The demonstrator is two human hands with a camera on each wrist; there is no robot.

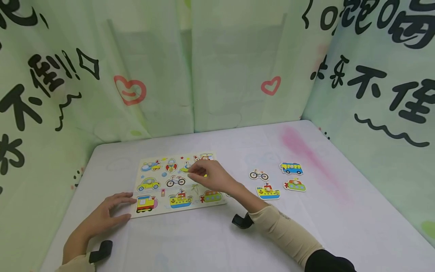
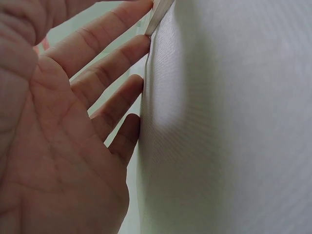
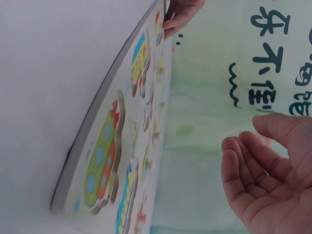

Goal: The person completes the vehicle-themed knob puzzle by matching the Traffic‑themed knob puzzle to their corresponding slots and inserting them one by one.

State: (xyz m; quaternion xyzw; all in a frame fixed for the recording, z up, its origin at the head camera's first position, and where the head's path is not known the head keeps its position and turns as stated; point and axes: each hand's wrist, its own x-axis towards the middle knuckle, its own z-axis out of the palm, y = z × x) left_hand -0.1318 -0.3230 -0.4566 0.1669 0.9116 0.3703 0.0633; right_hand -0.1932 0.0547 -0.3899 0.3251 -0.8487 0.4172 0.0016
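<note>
A puzzle board [image 1: 162, 207] printed with colourful vehicles lies on the table. The fingertips of my left hand [image 1: 105, 214] touch its left edge near the train picture [image 1: 145, 203], and the fingers are nearly straight in the left wrist view. Over the right part of the board hovers my right hand [image 1: 213, 175], covering some pictures there. In the right wrist view its fingers [image 3: 239, 168] are loosely bent, the thumb stands apart, and nothing is between them. Below that hand are the submarine picture [image 1: 211, 196] and the ship picture [image 1: 180, 199].
To the right of the board lie several loose pieces: a bicycle [image 1: 259, 174], a bus [image 1: 291, 168], a ship [image 1: 268, 192] and a submarine [image 1: 294, 184]. A white cloth covers the table [image 1: 190, 241]. Green printed curtains [image 1: 231, 102] surround it on three sides.
</note>
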